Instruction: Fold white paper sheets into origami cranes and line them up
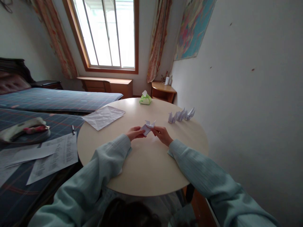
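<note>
Above the middle of the round table (146, 170) I hold a small folded white paper figure (147, 127) with pointed tips sticking up. My left hand (136, 133) pinches its left, flat side between thumb and fingers. On the other side, my right hand (161, 134) is closed on the figure's upper right part; the fingertips partly hide the folds. To the right stand several folded paper figures (181, 115) in a row. A creased white paper sheet (104, 117) lies flat at the table's left.
A green tissue pack (145, 98) sits at the table's far edge. Left of the table is a bed (54, 129) with printed sheets (56, 154), a pen (73, 129) and a bag-like item with a strap (26, 130). A white wall (248, 104) runs along the right.
</note>
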{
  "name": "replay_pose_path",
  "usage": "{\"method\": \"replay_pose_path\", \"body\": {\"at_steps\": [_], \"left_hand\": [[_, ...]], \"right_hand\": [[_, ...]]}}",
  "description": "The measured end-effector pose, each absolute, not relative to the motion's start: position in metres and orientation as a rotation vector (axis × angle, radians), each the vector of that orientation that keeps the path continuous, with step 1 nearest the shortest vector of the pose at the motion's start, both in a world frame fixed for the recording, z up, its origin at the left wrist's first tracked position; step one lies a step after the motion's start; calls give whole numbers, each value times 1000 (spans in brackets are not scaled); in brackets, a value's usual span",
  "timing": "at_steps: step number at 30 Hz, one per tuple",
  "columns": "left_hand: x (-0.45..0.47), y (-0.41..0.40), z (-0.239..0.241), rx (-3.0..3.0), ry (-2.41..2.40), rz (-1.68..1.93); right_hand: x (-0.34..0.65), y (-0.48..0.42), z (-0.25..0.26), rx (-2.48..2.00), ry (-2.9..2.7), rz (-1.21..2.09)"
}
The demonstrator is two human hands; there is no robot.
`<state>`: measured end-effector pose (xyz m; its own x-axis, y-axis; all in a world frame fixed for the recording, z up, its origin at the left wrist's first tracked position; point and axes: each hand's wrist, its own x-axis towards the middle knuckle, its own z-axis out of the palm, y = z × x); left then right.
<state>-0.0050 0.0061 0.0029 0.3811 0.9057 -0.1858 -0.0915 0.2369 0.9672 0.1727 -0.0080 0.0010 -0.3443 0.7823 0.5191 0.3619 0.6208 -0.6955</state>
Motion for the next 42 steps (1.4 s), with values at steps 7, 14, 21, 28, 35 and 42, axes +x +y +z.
{"method": "replay_pose_path", "body": {"at_steps": [7,14,21,28,35,42], "left_hand": [[-10,7,10,1027,899,811],[-12,10,8,1025,858,778],[-11,10,8,1008,888,764],[-10,10,6,1037,939,771],[-9,10,4,1071,948,797],[-10,8,6,1233,929,808]], "right_hand": [[181,-9,11,-833,-2254,252],[185,-7,11,-855,-2402,103],[185,-9,10,-816,-2464,-39],[184,-9,10,-746,-2552,-509],[183,-10,10,-689,-2573,-595],[184,-8,4,-702,-2486,-535]]}}
